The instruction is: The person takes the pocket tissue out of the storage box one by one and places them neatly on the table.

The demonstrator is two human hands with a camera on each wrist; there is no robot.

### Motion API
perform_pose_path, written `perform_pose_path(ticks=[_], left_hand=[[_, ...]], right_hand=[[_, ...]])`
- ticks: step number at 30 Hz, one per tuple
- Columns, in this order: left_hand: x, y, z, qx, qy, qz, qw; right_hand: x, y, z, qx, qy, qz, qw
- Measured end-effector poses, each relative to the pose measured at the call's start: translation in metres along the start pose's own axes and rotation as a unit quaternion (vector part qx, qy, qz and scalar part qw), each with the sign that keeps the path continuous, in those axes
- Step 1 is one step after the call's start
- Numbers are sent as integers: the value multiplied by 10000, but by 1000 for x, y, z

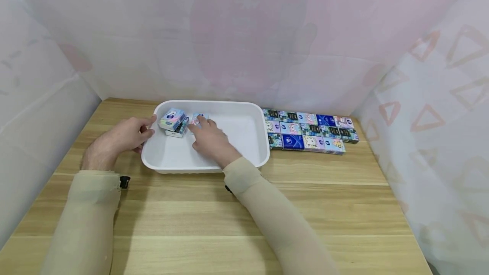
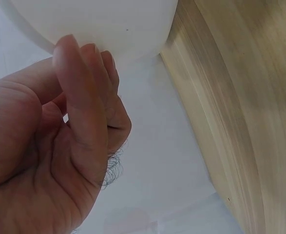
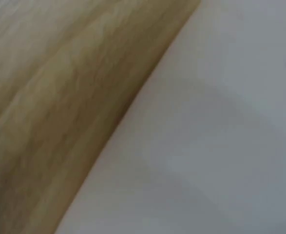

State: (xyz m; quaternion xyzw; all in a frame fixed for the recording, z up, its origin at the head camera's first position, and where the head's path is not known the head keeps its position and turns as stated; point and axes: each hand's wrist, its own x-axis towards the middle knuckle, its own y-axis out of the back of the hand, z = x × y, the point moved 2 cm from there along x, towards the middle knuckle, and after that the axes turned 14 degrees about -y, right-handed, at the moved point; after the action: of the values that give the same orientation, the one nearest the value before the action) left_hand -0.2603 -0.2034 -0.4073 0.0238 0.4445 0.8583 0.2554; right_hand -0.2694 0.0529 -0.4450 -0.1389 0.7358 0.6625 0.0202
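Note:
My left hand point(image 1: 131, 135) holds the left rim of the white tray point(image 1: 244, 166); in the left wrist view its bent fingers point(image 2: 84, 112) lie against the tray's outer wall point(image 2: 128, 24). Inside the tray, my right hand point(image 1: 212, 141) grips a small light-blue tissue pack point(image 1: 198, 117), its fingers partly covering it. To the left of that hand, a pink-and-blue tissue pack point(image 1: 172, 118) leans on top of a darker floral one point(image 1: 177, 129). The right wrist view catches only blurred tray and wood, with no fingers in it.
Several tissue packs point(image 1: 311, 130) lie in three rows against the tray's right side. All stand on a wooden table point(image 1: 214, 224). A pale patterned sheet point(image 1: 244, 33) rises behind the table, with more sheeting at both sides.

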Motion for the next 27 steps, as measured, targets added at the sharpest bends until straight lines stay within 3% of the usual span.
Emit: perform_pose_path(ticks=[6,13,20,27], left_hand=[[0,0,0,58,-7,5,10000],[0,-1,0,23,39,-33,10000],[3,-3,-3,-68,63,-49,9999],[6,-4,-6,-117,42,-55,9999]], right_hand=[[-2,-2,-4,-227,-100,100,9996],[-1,-2,0,-5,-259,160,9995],[4,-3,8,-292,-367,403,9981],[4,-3,17,-341,-160,442,9983]])
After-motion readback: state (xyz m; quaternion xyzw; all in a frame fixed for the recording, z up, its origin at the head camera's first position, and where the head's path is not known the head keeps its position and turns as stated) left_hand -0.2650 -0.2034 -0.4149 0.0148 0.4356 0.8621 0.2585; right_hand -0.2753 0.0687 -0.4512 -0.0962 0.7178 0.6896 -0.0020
